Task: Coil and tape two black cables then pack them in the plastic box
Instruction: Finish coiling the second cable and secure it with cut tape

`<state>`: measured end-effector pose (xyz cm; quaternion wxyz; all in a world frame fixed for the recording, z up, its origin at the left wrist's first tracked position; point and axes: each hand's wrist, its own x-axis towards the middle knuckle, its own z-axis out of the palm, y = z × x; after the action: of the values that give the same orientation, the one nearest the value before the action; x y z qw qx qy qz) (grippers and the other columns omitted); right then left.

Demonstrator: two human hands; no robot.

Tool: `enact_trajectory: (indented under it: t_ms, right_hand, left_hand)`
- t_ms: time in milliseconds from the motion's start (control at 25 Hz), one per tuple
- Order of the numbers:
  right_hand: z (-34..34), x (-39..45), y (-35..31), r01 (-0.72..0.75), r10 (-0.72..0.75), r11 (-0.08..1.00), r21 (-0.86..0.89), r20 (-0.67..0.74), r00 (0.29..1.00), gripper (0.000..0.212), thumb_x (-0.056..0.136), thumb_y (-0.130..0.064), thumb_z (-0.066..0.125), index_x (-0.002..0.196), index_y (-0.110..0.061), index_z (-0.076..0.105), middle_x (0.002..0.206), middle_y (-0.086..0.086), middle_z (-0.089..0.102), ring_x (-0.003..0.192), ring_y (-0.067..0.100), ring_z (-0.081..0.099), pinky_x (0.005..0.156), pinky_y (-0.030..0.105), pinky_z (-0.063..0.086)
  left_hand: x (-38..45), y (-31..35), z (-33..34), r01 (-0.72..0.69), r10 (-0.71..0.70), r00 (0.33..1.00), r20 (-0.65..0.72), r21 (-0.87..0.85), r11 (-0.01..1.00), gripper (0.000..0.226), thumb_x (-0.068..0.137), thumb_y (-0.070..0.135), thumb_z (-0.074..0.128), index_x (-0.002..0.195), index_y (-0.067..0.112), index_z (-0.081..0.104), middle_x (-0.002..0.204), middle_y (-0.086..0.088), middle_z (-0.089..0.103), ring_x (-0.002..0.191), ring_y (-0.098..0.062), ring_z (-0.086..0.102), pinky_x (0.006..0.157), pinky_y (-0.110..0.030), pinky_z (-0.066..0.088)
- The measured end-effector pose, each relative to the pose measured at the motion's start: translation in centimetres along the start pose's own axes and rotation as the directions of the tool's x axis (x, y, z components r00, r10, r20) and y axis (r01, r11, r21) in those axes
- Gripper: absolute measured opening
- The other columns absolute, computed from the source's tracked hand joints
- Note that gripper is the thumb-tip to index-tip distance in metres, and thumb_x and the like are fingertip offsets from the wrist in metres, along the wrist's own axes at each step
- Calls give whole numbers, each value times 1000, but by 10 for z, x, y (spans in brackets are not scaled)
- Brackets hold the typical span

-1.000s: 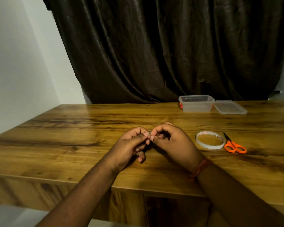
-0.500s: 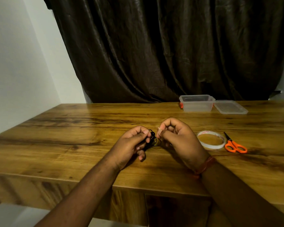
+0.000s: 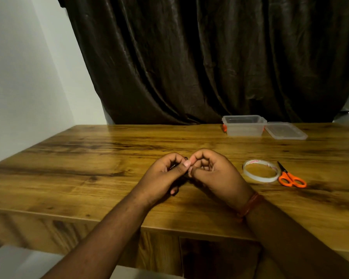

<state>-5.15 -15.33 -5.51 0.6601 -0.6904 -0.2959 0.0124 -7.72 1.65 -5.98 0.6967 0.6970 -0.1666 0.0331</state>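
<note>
I see both hands together over the table [image 3: 89, 158]. Left hand [image 3: 161, 176] grips the coiled black cable [image 3: 174, 165], mostly hidden in the fingers. Right hand [image 3: 214, 174] has fingers curled, pinching at the same bundle. Tape roll [image 3: 261, 173] and scissors [image 3: 290, 177] sit right of them. Plastic box [image 3: 244, 125] open at the far edge, lid [image 3: 285, 130] beside it.

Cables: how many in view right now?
1. A black cable shows only as small bits between the left hand and right hand; the second isn't visible, maybe hidden in the hands.
</note>
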Motion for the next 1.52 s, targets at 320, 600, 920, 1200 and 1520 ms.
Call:
enact_trajectory:
  t_ms: [320, 600, 920, 1200, 1520]
  right_hand:
    - [0, -2, -2, -16, 17, 998, -62, 15, 1000, 8, 89, -5, 63, 91, -12, 68, 76, 9, 60, 64, 22, 48, 58, 33, 39]
    - [-3, -2, -5, -130, 127, 991, 39, 62, 990, 14, 93, -13, 61, 86, -15, 73, 68, 12, 53, 54, 17, 43, 48, 26, 34]
    - [-1, 0, -3, -165, 148, 974, 153, 117, 982, 17, 99, -16, 51, 88, -6, 58, 66, 1, 60, 52, 14, 53, 45, 27, 41]
    - [1, 0, -2, -172, 151, 966, 194, 119, 981, 19, 103, -13, 42, 93, -1, 52, 73, 9, 63, 57, 20, 61, 51, 30, 51]
    - [2, -2, -7, -167, 140, 956, 239, 127, 982, 37, 89, -35, 54, 102, 0, 56, 82, 13, 62, 66, 26, 63, 61, 38, 55]
  left_hand:
    - [2, 2, -3, 6, -10, 999, -40, -85, 996, 4, 83, 18, 64, 80, 18, 62, 69, -13, 56, 40, -12, 40, 43, -25, 31]
    - [2, 5, -3, -9, -6, 996, -94, -163, 987, 7, 79, 13, 65, 81, 15, 60, 67, -6, 60, 52, -16, 42, 36, -20, 30]
    - [3, 9, -2, -19, -6, 992, -123, -200, 980, 11, 79, 14, 62, 87, 11, 54, 68, -5, 56, 48, -10, 43, 34, -17, 29]
    - [2, 8, -3, 2, -25, 992, -124, -182, 983, 9, 80, 18, 63, 86, 14, 57, 67, -1, 62, 47, -9, 44, 36, -19, 30]
    - [2, 7, -4, 1, -23, 992, -122, -183, 983, 9, 82, 20, 63, 87, 14, 58, 75, -7, 60, 52, -13, 44, 37, -18, 32]
